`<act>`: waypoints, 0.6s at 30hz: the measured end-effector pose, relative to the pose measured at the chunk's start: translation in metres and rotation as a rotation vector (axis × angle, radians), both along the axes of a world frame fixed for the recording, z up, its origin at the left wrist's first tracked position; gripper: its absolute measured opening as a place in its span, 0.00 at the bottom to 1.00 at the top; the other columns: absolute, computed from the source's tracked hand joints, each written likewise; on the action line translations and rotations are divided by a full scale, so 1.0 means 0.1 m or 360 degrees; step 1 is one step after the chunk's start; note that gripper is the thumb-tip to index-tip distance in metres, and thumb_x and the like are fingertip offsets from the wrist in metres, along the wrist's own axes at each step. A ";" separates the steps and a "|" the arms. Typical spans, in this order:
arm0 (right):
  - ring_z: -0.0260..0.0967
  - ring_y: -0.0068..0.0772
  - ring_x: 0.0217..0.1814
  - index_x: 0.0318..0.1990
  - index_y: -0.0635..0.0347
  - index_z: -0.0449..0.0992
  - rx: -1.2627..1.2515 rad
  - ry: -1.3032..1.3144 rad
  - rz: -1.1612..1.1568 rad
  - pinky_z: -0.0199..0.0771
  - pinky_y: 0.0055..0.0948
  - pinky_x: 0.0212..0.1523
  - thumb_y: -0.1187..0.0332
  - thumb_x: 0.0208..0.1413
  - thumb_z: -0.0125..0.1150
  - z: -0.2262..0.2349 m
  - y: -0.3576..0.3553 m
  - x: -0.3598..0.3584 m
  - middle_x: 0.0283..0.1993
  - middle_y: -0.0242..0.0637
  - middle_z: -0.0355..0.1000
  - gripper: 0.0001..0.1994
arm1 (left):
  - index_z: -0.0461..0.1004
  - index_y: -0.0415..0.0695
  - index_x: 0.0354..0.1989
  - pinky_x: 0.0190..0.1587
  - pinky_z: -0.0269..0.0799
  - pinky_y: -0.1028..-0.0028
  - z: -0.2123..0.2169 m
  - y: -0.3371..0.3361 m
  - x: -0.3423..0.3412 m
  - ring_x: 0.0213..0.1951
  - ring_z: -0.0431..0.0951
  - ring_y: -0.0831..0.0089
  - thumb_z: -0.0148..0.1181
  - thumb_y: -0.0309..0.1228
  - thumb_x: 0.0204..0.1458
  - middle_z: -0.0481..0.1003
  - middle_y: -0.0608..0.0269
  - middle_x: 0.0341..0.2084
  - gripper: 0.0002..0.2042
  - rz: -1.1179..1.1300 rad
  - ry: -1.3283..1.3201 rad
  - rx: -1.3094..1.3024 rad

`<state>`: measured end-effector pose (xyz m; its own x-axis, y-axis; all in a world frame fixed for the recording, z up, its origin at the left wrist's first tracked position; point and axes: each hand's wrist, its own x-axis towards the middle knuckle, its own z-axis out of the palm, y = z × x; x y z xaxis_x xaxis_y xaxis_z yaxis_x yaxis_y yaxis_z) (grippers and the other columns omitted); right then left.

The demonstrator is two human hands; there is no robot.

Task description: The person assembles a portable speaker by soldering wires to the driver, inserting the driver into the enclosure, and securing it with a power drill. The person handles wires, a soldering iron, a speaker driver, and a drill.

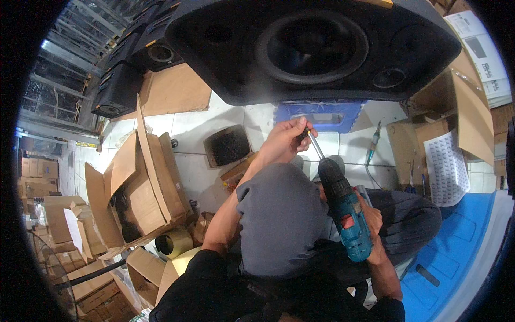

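My right hand [371,216] is wrapped round the handle of a teal and black cordless drill [355,228], which points up and away from me. A long silver bit [315,145] sticks out of its chuck. My left hand [285,140] is closed at the bit's far end, thumb and fingers pinching something small and dark that I cannot make out. Beyond it stands a large black speaker cabinet [230,75] with a big round cone [316,45], resting on a blue plastic crate [300,110]. My grey-trousered knee [281,214] hides part of the floor.
An open cardboard box [155,185] stands at left, beside a dark square-topped container [228,146]. More speakers [120,88] line the far left. A corded soldering iron [374,140] lies at right, near scissors [411,188] and a white printed sheet [446,169]. A blue panel [456,252] is at lower right.
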<state>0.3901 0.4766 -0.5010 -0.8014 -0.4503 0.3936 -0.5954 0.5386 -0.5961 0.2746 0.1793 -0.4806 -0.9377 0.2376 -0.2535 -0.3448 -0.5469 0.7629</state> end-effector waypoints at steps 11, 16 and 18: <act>0.77 0.36 0.25 0.58 0.76 0.68 0.0814 -0.0606 -0.0123 0.79 0.34 0.29 0.76 0.46 0.68 0.79 -0.23 -0.10 0.27 0.44 0.76 0.29 | 0.75 0.43 0.39 0.41 0.66 0.76 0.40 0.03 -0.07 0.31 0.68 0.78 0.56 0.42 0.62 0.76 0.65 0.34 0.13 -0.0039 -0.0075 0.0264; 0.77 0.39 0.28 0.59 0.79 0.65 0.0105 0.0175 0.0030 0.79 0.36 0.28 0.78 0.50 0.64 1.13 -0.34 -0.14 0.29 0.49 0.75 0.28 | 0.73 0.40 0.43 0.31 0.64 0.81 1.09 0.07 -0.19 0.29 0.66 0.81 0.56 0.39 0.62 0.75 0.65 0.33 0.13 0.0050 0.0075 0.0463; 0.77 0.40 0.29 0.59 0.80 0.64 0.0028 0.0088 0.0001 0.79 0.36 0.29 0.79 0.50 0.63 1.27 -0.40 -0.14 0.32 0.50 0.75 0.27 | 0.72 0.39 0.44 0.29 0.64 0.81 1.35 0.07 -0.25 0.28 0.66 0.81 0.56 0.37 0.62 0.75 0.64 0.33 0.13 0.0073 0.0193 0.0538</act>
